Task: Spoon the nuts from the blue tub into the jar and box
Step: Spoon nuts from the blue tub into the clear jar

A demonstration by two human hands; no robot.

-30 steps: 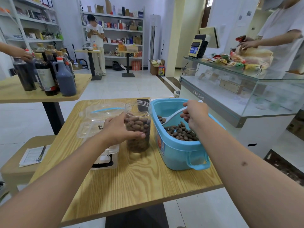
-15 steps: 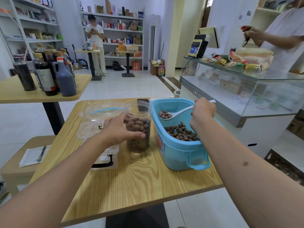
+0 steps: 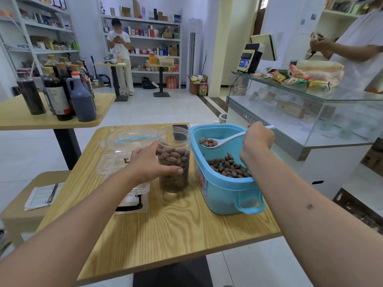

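A left hand (image 3: 149, 162) wraps around the mostly filled jar (image 3: 173, 160) while the right hand (image 3: 258, 141) grips a loaded white spoon (image 3: 217, 141) above the blue tub (image 3: 223, 191), where nuts (image 3: 228, 165) remain; the clear box (image 3: 124, 162) looks empty.

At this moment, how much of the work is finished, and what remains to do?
Done: the jar is already mostly full of nuts. In hand: the left hand grips the jar, while the right hand holds a white spoon loaded with nuts above the blue tub. Left: this spoonful is not yet tipped in, many nuts remain in the tub, and the clear box seems to hold none.
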